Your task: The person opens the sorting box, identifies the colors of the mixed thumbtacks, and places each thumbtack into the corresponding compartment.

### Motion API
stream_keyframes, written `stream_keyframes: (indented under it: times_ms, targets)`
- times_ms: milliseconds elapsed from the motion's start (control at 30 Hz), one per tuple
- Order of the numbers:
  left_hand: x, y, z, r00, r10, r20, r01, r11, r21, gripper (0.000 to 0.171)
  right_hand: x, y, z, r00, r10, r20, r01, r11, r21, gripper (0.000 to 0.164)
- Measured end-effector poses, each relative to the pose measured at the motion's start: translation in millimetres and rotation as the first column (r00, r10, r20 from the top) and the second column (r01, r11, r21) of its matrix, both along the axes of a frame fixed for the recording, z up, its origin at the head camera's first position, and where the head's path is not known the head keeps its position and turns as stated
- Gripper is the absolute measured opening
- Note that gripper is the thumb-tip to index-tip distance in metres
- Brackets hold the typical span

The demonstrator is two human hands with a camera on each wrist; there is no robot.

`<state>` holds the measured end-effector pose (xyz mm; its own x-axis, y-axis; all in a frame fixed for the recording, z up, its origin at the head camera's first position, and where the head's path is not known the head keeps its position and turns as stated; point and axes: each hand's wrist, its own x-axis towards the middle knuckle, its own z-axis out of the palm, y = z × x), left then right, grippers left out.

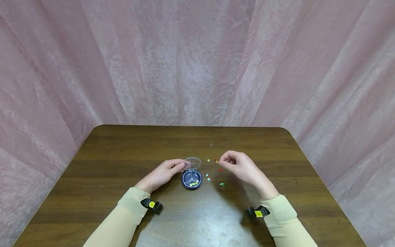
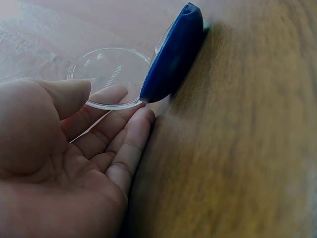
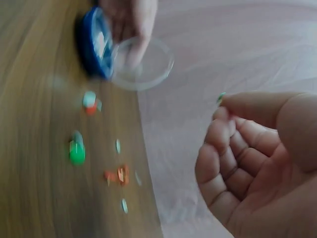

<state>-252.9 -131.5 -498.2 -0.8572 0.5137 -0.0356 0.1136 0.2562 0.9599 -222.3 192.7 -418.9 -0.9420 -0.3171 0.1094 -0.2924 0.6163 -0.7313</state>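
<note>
A round blue pill case (image 1: 183,184) with a divided inside stands on the table, its clear lid (image 1: 195,164) raised. Several small yellow-green discs (image 1: 193,184) lie in its near compartment. My left hand (image 1: 163,173) holds the lid at its left edge, thumb on one face and fingers behind, as the left wrist view shows. Right of the case, my right hand (image 1: 242,167) pinches a tiny greenish piece (image 3: 221,98) between thumb and forefinger, raised off the wood; its exact kind is too small to tell.
Small loose pieces lie right of the case: a pale disc (image 1: 208,160), a red piece (image 1: 220,170), a green piece (image 1: 223,184) and several others. The wooden table (image 1: 148,140) ends at a pink curtain (image 1: 185,68).
</note>
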Motion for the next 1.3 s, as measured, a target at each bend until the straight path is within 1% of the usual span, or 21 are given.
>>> stream_keyframes:
  times_ms: [67, 100, 167, 200, 267, 400, 467, 533, 733, 867, 933, 967, 1000, 1033, 1067, 1100, 1133, 1167, 1200, 1267, 1300]
  targets:
    - [0.0, 0, -0.6, 1.0, -0.002, -0.005, 0.002, 1.0, 0.0, 0.036, 2.1, -3, 2.5, 0.998, 0.035, 0.055, -0.027, 0.991, -0.13, 0.01]
    - [0.0, 0, -1.1, 1.0, -0.003, -0.007, 0.003, 1.0, -0.001, 0.035, 3.0, -5, 3.2, 0.995, 0.057, 0.087, -0.038, 0.979, -0.202, 0.014]
    - [0.1, 0, -2.3, 1.0, -0.006, -0.007, 0.006, 1.0, -0.001, 0.036, 5.2, -7, 4.4, 0.982, 0.119, 0.146, -0.06, 0.932, -0.357, 0.019]
    - [0.2, 0, -3.0, 1.0, -0.01, -0.007, 0.01, 1.0, 0.001, 0.036, 6.4, -9, 5.0, 0.972, 0.153, 0.178, -0.062, 0.898, -0.436, 0.022]
    - [1.1, 0, -3.7, 1.0, -0.017, -0.009, 0.017, 1.0, 0.007, 0.037, 8.4, -12, 6.1, 0.946, 0.242, 0.218, -0.072, 0.809, -0.584, 0.023]
    - [2.7, 0, -3.9, 1.0, -0.022, -0.008, 0.022, 1.0, 0.015, 0.039, 10.8, -19, 10.8, 0.873, 0.432, 0.225, -0.094, 0.603, -0.792, 0.012]
    - [3.6, -1, -3.1, 1.0, -0.02, -0.009, 0.02, 1.0, 0.01, 0.039, 12.1, -23, 14.9, 0.834, 0.511, 0.208, -0.103, 0.515, -0.851, 0.009]
    - [3.8, 0, -2.2, 1.0, -0.016, 0.001, 0.016, 1.0, 0.009, 0.039, 13.7, -26, 19.7, 0.797, 0.571, 0.194, -0.101, 0.444, -0.89, 0.012]
    - [2.5, 1, -1.0, 1.0, -0.016, 0.005, 0.016, 1.0, 0.017, 0.038, 20.9, -34, 34.2, 0.703, 0.697, 0.14, -0.075, 0.269, -0.96, 0.019]
    - [1.3, 2, -1.9, 1.0, -0.013, 0.005, 0.013, 1.0, 0.02, 0.037, 26.1, -36, 40.1, 0.64, 0.764, 0.081, -0.051, 0.147, -0.988, 0.026]
    - [0.6, 2, -2.4, 1.0, -0.012, 0.004, 0.012, 1.0, 0.019, 0.037, 27.5, -36, 41.8, 0.618, 0.784, 0.055, -0.045, 0.106, -0.993, 0.029]
    - [0.3, 1, -2.3, 1.0, -0.011, 0.004, 0.011, 1.0, 0.02, 0.037, 28.0, -36, 42.6, 0.614, 0.788, 0.047, -0.045, 0.094, -0.995, 0.029]
    - [-0.1, 1, -2.3, 1.0, -0.009, 0.002, 0.009, 1.0, 0.019, 0.037, 28.1, -36, 43.1, 0.612, 0.79, 0.043, -0.044, 0.088, -0.995, 0.03]
    - [-0.3, 1, -2.1, 1.0, -0.009, 0.002, 0.009, 1.0, 0.02, 0.037, 28.0, -35, 43.6, 0.619, 0.784, 0.047, -0.048, 0.097, -0.994, 0.029]
    - [-0.6, 1, -2.0, 1.0, -0.008, 0.002, 0.008, 1.0, 0.02, 0.038, 27.7, -35, 44.2, 0.634, 0.771, 0.06, -0.054, 0.121, -0.991, 0.028]
    - [-0.8, 1, -1.7, 1.0, -0.008, 0.003, 0.008, 1.0, 0.021, 0.038, 26.9, -35, 44.0, 0.654, 0.753, 0.073, -0.069, 0.156, -0.985, 0.025]
    - [-0.7, 0, -1.5, 1.0, -0.007, 0.005, 0.007, 1.0, 0.022, 0.038, 26.2, -35, 43.3, 0.684, 0.724, 0.089, -0.091, 0.206, -0.974, 0.023]
    - [-0.3, 0, -0.9, 1.0, -0.008, 0.009, 0.008, 1.0, 0.024, 0.039, 25.3, -35, 42.2, 0.723, 0.682, 0.11, -0.112, 0.273, -0.955, 0.019]
    - [-0.1, 1, -0.6, 1.0, -0.01, 0.007, 0.01, 1.0, 0.026, 0.039, 24.4, -35, 40.7, 0.765, 0.63, 0.131, -0.133, 0.355, -0.925, 0.014]
    - [0.4, 1, 0.7, 1.0, -0.014, 0.006, 0.014, 0.999, 0.029, 0.039, 22.8, -36, 37.5, 0.857, 0.492, 0.157, -0.173, 0.56, -0.81, 0.009]
    - [0.6, 1, 1.7, 1.0, -0.015, 0.005, 0.014, 1.0, 0.026, 0.039, 21.8, -37, 35.1, 0.891, 0.429, 0.15, -0.189, 0.65, -0.736, 0.01]
